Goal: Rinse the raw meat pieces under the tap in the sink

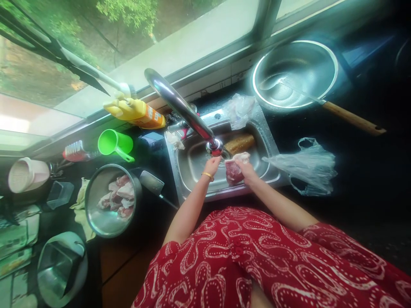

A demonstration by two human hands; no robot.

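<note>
Over the metal sink (pixel 192 169), my right hand (pixel 248 172) grips a piece of raw meat (pixel 234 172) with a pale strip of fat along its top. My left hand (pixel 212 166), a bangle at its wrist, is closed just left of the meat, right below the faucet (pixel 183 109) head. What its fingers hold, if anything, is hidden. Behind the meat, a long brown object (pixel 240 143) lies in the basin; its kind is unclear. Several more raw meat pieces (pixel 118 194) sit in a steel pot (pixel 136 201) on the left.
A crumpled plastic bag (pixel 241 109) rests on the sink's back corner, another clear bag (pixel 310 164) to the right. Behind that stands a colander (pixel 295 96) with a wooden-handled ladle (pixel 353 116). Left are a green mug (pixel 111 142), a yellow bottle (pixel 138 113) and a cleaver (pixel 151 182).
</note>
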